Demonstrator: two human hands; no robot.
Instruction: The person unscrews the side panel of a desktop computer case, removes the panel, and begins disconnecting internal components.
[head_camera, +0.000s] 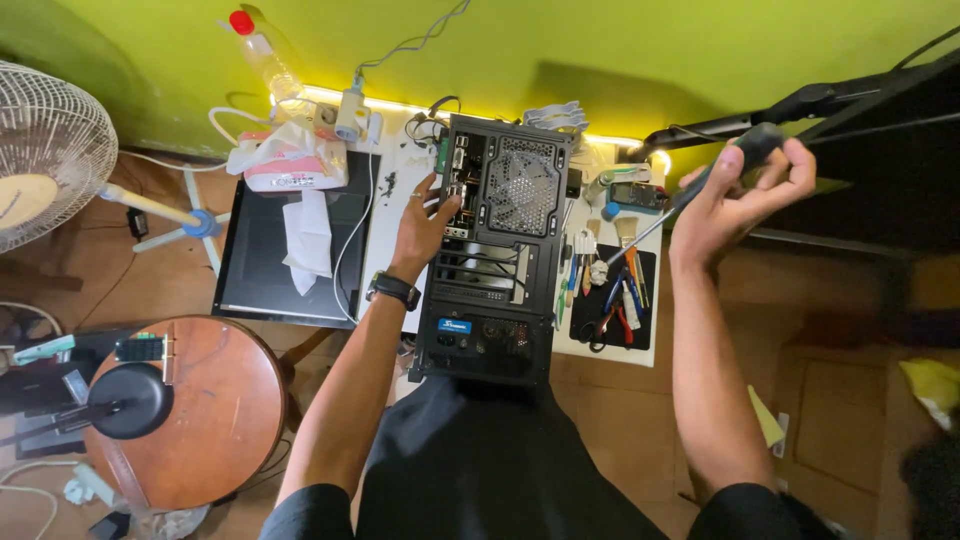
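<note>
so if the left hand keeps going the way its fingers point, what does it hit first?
Left hand already rests at the computer case edge, fingers pointing at its rear port panel; it would likely meet that first, though depth is unclear.

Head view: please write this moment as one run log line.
left hand: resting on computer case | right hand: holding screwdriver raised | beside case: tool mat
</note>
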